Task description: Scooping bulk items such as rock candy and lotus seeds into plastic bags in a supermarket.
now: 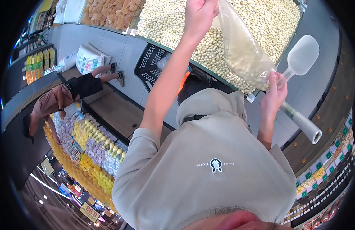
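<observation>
My left hand (201,13) pinches the upper end of a clear plastic bag (240,49) at the top of the view. The bag slants down to the right above a bin of pale dried peas (171,21). My right hand (276,86) grips the handle of a translucent plastic scoop (303,54) and touches the bag's lower end with its fingers. The scoop's bowl points away from me and looks bare. Pale peas show in or through the lower bag; I cannot tell which. A roll of clear plastic bags (302,123) sticks out past my right wrist, its support hidden.
A bin of amber sugar lumps (111,13) adjoins the peas on the left. A black perforated basket (150,63) is below the bin's edge. White sacks (89,59) lie on the floor. Another person (62,97) leans over a display of packaged sweets (88,146).
</observation>
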### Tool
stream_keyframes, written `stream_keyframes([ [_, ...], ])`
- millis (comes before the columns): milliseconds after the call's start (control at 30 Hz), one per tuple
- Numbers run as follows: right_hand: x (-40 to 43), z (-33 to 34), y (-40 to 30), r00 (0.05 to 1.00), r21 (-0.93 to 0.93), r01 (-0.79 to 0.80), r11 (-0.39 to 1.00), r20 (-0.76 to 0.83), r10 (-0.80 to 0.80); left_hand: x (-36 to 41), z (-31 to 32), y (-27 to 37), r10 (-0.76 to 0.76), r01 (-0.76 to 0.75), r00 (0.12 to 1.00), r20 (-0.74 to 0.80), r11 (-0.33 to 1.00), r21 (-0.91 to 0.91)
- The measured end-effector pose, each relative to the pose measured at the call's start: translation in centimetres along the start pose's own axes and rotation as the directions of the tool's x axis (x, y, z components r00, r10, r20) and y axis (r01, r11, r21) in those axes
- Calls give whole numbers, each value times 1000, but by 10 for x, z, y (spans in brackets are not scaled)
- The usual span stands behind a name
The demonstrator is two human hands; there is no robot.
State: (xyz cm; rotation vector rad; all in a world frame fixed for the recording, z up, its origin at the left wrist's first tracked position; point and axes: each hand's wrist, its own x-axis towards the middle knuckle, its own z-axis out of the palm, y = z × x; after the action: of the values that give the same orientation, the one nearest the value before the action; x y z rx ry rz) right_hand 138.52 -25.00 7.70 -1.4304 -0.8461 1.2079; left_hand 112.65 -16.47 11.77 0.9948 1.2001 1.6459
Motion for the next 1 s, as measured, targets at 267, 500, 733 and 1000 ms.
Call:
stream_keyframes([
  [267,18,7,-25,1000,-40,13,999,-5,-14,24,-13,-36,-177,177,982,-72,984,-8],
  [500,28,11,-45,999,1,21,1000,-29,-21,41,-20,-88,-234,226,968,-93,970,-87],
  [733,36,13,-59,999,10,41,999,16,-41,52,-22,-122,-262,277,956,-133,956,102],
  [1000,41,14,-76,997,-10,36,999,66,-36,47,-20,-119,-273,280,959,-82,955,99],
])
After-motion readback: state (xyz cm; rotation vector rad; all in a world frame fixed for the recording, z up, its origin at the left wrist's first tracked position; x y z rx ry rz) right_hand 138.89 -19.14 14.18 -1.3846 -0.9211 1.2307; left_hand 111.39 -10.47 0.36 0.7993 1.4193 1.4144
